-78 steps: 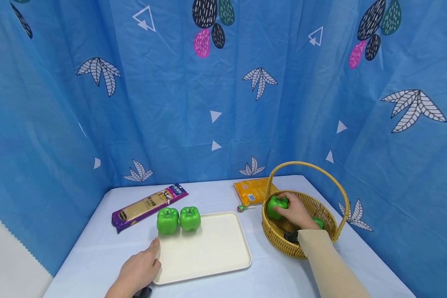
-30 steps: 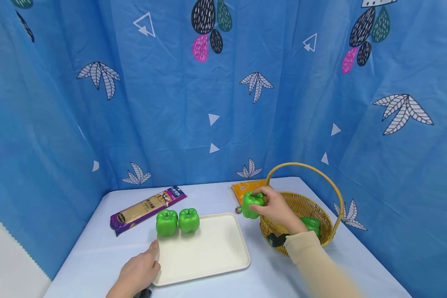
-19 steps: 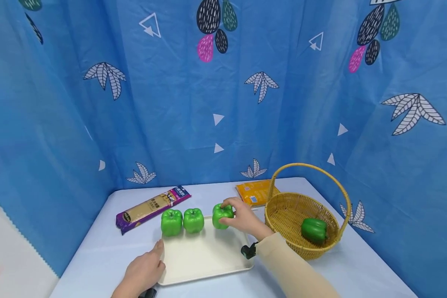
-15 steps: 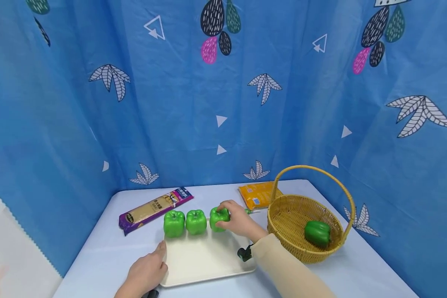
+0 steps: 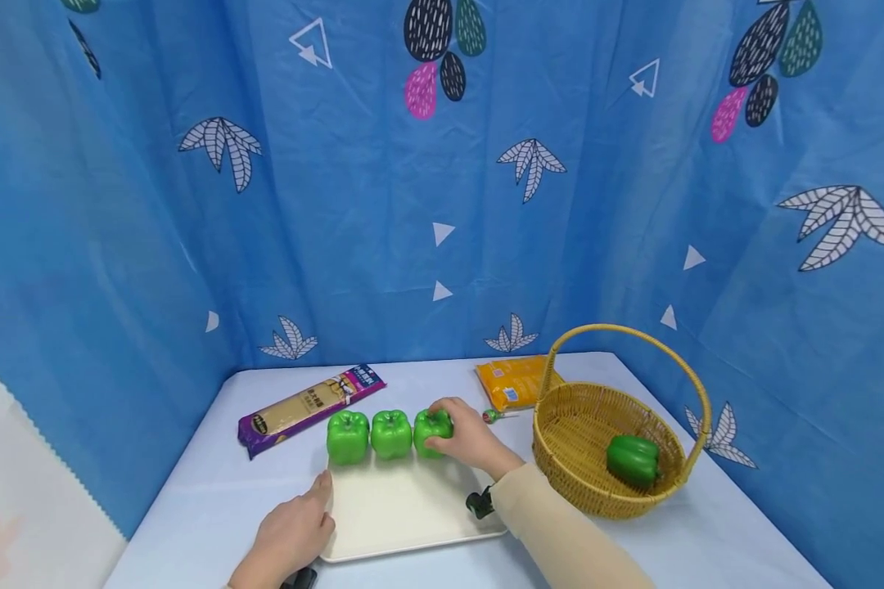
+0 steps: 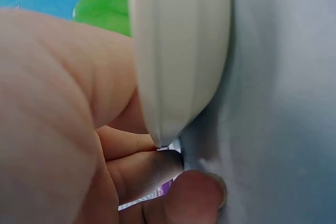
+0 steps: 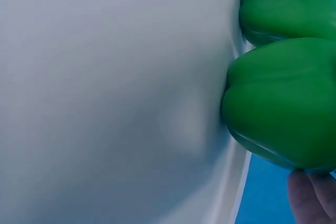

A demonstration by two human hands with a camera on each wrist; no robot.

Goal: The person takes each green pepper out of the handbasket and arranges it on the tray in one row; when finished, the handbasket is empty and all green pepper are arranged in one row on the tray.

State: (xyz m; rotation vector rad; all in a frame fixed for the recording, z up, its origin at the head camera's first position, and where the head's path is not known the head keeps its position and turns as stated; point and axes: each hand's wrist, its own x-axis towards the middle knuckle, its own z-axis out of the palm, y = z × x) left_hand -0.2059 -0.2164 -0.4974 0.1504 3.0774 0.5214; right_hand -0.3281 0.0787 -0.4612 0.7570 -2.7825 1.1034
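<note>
In the head view, my right hand grips a green bell pepper at the back of the cream tray. Close up in the right wrist view, that bell pepper sits on the tray by its rim, with fingertips at its side. Two more bell peppers, one in the middle and one at the left, stand in a row beside it. My left hand holds the tray's left edge; in the left wrist view the rim lies between thumb and fingers.
A wicker basket with a tall handle stands at the right, a darker green bell pepper inside. Behind lie an orange packet, a lollipop and a purple noodle packet. Blue curtains enclose the table.
My right hand has lifted the bell pepper out of the basket and carried it left onto the tray, beside the other two. My left hand stays at the tray's edge.
</note>
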